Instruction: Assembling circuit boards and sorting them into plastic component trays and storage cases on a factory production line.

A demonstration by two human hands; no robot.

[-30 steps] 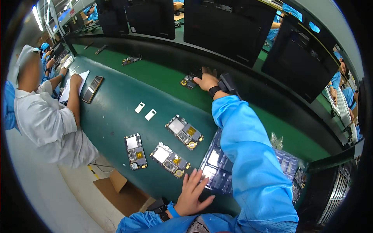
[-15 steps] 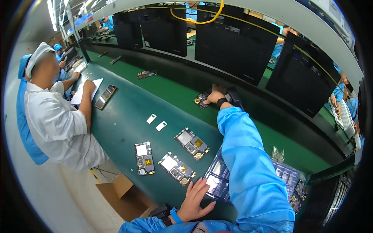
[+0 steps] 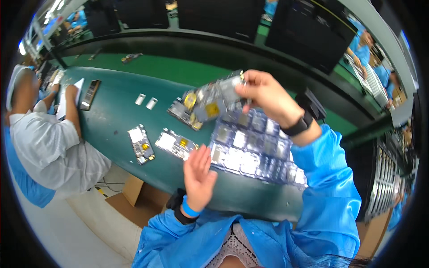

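My right hand [image 3: 270,96] pinches a circuit board [image 3: 216,99] by its far right end, fingers and thumb on its edge, and holds it tilted above the table. A second board [image 3: 179,111] shows partly behind its lower left side; whether that one lies on the table or is held too, I cannot tell. My left hand [image 3: 199,176] is open, palm turned up and fingers stretched, near another board [image 3: 175,144] on the table. One more board [image 3: 141,144] lies further left. To the right of my left hand is a clear plastic tray [image 3: 263,181] with many pockets.
Two small white pieces [image 3: 146,101] lie beyond the boards. A phone [image 3: 90,94] rests near a seated person [image 3: 49,138] at the left. Behind the table runs a green strip [image 3: 165,67] with dark panels [image 3: 219,18] above it. A cardboard box [image 3: 134,203] stands below.
My right hand has come back from the green strip, bringing a circuit board over the table. My left hand has lifted off the tray's edge. The whole view has shifted.
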